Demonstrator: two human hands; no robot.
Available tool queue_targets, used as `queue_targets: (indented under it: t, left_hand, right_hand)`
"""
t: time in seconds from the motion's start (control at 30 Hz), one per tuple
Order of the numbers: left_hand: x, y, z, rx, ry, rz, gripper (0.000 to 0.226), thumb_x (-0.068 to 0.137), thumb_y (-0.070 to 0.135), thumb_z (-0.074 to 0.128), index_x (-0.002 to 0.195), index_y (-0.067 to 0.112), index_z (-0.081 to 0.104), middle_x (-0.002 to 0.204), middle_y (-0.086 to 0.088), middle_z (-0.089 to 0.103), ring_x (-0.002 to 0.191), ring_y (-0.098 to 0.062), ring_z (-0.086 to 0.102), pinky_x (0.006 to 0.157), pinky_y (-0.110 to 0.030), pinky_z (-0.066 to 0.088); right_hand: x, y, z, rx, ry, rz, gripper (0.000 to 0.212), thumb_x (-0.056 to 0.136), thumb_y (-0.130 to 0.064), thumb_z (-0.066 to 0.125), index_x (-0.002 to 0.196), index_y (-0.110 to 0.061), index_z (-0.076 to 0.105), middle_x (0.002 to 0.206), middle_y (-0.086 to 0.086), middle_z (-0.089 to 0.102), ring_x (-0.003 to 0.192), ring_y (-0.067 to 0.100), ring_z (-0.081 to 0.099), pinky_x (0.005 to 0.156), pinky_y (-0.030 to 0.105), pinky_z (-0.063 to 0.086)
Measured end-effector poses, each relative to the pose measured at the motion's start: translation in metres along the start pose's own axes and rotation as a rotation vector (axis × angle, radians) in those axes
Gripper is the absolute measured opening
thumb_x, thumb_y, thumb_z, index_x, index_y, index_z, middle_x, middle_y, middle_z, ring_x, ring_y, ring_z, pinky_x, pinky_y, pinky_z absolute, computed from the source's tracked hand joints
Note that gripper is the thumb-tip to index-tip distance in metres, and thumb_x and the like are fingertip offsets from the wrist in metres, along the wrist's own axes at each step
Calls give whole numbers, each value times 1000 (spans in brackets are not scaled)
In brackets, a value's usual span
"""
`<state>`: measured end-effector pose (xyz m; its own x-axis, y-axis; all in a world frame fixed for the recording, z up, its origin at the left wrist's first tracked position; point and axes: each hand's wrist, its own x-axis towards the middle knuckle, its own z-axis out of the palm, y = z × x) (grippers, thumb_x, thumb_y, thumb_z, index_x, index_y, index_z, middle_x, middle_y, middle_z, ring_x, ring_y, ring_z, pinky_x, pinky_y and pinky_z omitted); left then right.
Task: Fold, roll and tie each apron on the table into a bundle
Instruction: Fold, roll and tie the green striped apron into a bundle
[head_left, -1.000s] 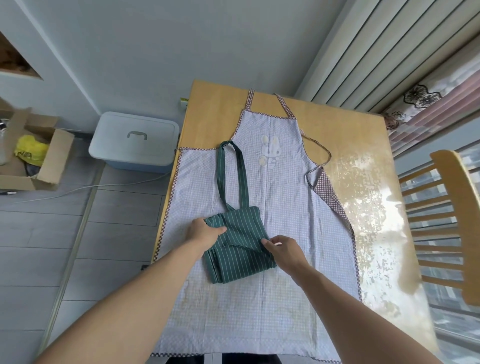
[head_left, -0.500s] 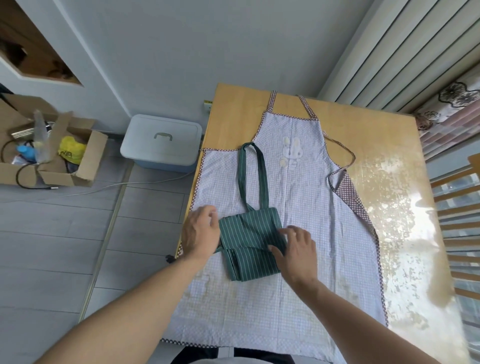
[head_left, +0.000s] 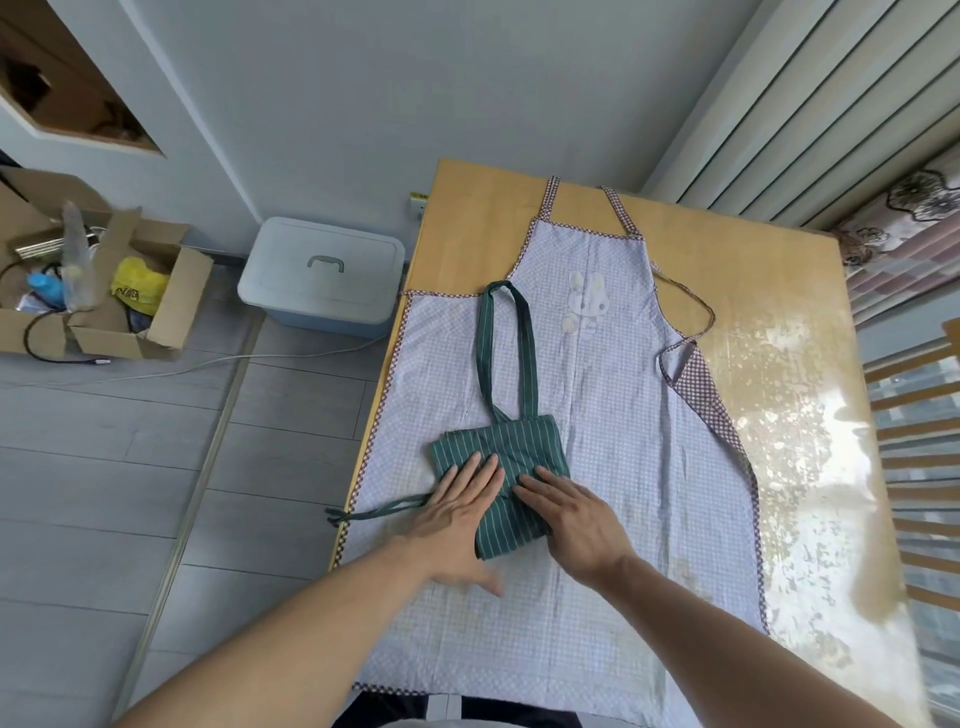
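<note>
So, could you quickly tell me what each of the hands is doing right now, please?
Left hand: open, palm flat on the folded green apron, gripping nothing.
Right hand: open, also pressing flat on it.

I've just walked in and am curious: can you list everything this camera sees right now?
green striped apron: one, folded, lying on the checked apron, neck loop stretched away from the person
checked apron: one, pale lilac with rabbit motif, spread flat on the table
table: one, wooden, glossy
storage box: one, pale blue, lidded, on the floor beside the table
cardboard box: one, brown, open, cluttered, on the floor far left
chair: one, wooden, right edge
left hand: flat, pressing the green apron
right hand: flat, pressing the green apron
</note>
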<state>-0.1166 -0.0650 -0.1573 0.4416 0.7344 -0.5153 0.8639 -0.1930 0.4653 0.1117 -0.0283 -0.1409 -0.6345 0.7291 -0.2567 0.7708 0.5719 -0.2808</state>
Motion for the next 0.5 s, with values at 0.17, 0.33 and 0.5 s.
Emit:
queue_targets:
  t: [0.17,0.33,0.5]
  left_hand:
    - [-20,-7,-4,-302,235,30,87,86,58,69,158,30,30,167,11,17,152,3,2,128,-36,12]
    - [-34,-1,-21,-446,152,-123,38,98,33,62,135,27,62,146,5,56,125,-12,57,108,-34,47]
    - [-20,-4,-31,-752,147,-285,35,97,42,63,80,12,59,57,3,46,39,-5,36,42,-24,33]
  right_hand:
    - [-5,-14,-44,119,68,-39,31,101,-23,51,127,-29,67,118,-14,73,98,10,71,86,24,49]
    - [-22,-18,-60,286,-375,125,47,91,-49,69,133,-32,58,105,-12,68,91,9,63,79,23,48]
    - [-24,-1,-50,649,-222,418,32,93,-34,73,121,-36,58,97,-20,68,85,-1,65,74,12,47]
